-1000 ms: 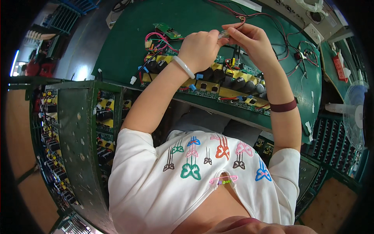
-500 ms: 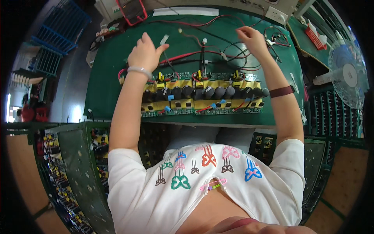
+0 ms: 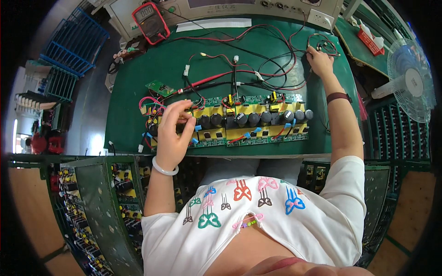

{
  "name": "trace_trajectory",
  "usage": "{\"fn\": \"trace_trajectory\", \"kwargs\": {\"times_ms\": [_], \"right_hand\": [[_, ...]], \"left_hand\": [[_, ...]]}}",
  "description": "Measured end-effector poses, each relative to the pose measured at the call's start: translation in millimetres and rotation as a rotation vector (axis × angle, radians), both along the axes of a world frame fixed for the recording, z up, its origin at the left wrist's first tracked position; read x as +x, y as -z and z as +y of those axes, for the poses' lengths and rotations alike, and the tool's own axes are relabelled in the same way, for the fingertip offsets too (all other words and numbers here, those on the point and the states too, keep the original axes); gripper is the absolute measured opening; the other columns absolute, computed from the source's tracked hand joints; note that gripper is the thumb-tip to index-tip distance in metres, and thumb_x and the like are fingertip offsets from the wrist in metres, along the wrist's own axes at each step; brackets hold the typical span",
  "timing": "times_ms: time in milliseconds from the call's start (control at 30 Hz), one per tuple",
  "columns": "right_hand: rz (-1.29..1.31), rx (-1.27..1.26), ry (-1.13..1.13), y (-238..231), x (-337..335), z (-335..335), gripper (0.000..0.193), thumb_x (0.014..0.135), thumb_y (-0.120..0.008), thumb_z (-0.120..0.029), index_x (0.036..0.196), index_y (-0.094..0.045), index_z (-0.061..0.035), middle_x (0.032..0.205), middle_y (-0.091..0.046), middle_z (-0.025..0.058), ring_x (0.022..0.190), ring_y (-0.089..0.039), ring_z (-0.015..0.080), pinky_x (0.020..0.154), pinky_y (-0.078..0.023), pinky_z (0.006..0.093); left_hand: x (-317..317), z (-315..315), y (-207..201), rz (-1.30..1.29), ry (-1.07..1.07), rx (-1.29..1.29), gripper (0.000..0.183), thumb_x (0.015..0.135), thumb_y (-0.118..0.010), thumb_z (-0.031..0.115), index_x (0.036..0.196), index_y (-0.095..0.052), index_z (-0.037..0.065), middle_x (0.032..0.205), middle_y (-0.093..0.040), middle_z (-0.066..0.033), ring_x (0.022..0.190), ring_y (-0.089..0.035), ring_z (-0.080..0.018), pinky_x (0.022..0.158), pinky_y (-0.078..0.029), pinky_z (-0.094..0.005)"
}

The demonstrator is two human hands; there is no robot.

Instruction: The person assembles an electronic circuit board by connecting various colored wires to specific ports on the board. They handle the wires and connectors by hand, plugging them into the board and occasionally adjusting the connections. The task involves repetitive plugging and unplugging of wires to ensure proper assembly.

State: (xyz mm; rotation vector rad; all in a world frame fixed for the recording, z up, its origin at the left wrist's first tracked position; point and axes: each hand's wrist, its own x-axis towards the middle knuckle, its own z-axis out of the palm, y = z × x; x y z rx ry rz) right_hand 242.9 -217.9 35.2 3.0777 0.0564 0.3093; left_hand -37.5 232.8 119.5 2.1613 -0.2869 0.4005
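Note:
A row of green circuit boards [image 3: 267, 132] lies along the near side of the green bench, with black round capacitors [image 3: 253, 119], yellow parts and short coloured wires. My left hand [image 3: 174, 133] is over the row's left end and hides part of it. Its fingers are bent, with a gap between thumb and forefinger, and I see nothing held. A small green board [image 3: 160, 88] lies just beyond that hand. At the far right of the bench, my right hand [image 3: 321, 62] is pinched closed on a thin cable [image 3: 308, 42], beside a tangle of leads.
A red-framed multimeter [image 3: 152, 22] leans against a large instrument [image 3: 202, 10] at the back. Red and black leads [image 3: 276, 37] loop across the bench. To the right are a fan [image 3: 411, 85] and a red box [image 3: 369, 39]. Racks of boards [image 3: 73, 193] flank me below.
My left hand has come back toward me, from beyond the boards to over their left end. My right hand has moved rightward and slightly nearer. The leads on the bench have shifted.

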Motion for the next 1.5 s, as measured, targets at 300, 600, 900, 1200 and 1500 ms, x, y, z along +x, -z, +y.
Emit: {"fn": "trace_trajectory", "kwargs": {"times_ms": [300,600,900,1200,1500], "right_hand": [[0.037,0.181,-0.113,16.1,-13.0,-63.4,0.036,0.092,-0.063,-0.03,0.121,-0.052,-0.011,0.119,-0.062,0.0213,0.11,-0.061,0.0413,0.088,-0.05,0.0511],[0.4,0.611,-0.233,-128.9,-138.9,-40.8,0.023,0.091,-0.065,-0.023,0.087,-0.06,-0.0004,0.069,-0.055,0.0034,0.06,-0.053,0.0101,0.055,-0.043,0.0261],[0.749,1.426,-0.249,-164.8,-219.7,89.5,0.024,0.098,-0.06,-0.027,0.105,-0.061,-0.0037,0.073,-0.054,-0.0032,0.051,-0.044,0.0029,0.043,-0.027,0.0179],[0.513,1.974,-0.539,-111.1,-234.4,133.9,0.023,0.106,-0.048,-0.024,0.116,-0.054,-0.0039,0.093,-0.057,0.0028,0.068,-0.052,0.006,0.05,-0.039,0.017],[0.634,1.877,-0.624,-42.5,-285.3,222.9,0.016,0.093,-0.065,-0.002,0.105,-0.055,-0.0005,0.106,-0.065,0.0109,0.087,-0.067,0.0143,0.075,-0.058,0.0272]], "left_hand": [[-26.6,-19.0,7.9,0.044,0.139,-0.096,0.024,0.089,-0.061,-0.001,0.113,-0.064,0.0,0.111,-0.063,-0.013,0.088,-0.066,-0.0185,0.078,-0.053,-0.0302],[-25.8,-90.6,32.0,0.266,0.732,-0.379,0.046,0.088,-0.067,0.006,0.132,-0.055,0.003,0.126,-0.057,-0.0122,0.086,-0.064,-0.0169,0.079,-0.052,-0.0307],[-27.6,-131.7,21.5,0.556,1.072,-0.62,0.092,0.084,-0.076,0.017,0.155,-0.018,0.007,0.126,-0.061,-0.0108,0.059,-0.042,-0.0082,0.059,-0.042,-0.0226],[-93.8,-10.1,69.8,0.474,0.533,-0.295,0.014,0.078,-0.077,0.001,0.091,-0.074,0.003,0.09,-0.071,-0.0069,0.079,-0.066,-0.0188,0.071,-0.05,-0.0286],[-106.3,11.8,101.4,-0.059,-0.207,-0.326,0.033,0.069,-0.076,-0.016,0.096,-0.076,0.002,0.098,-0.071,-0.0115,0.083,-0.068,-0.0197,0.071,-0.059,-0.0286]]}}
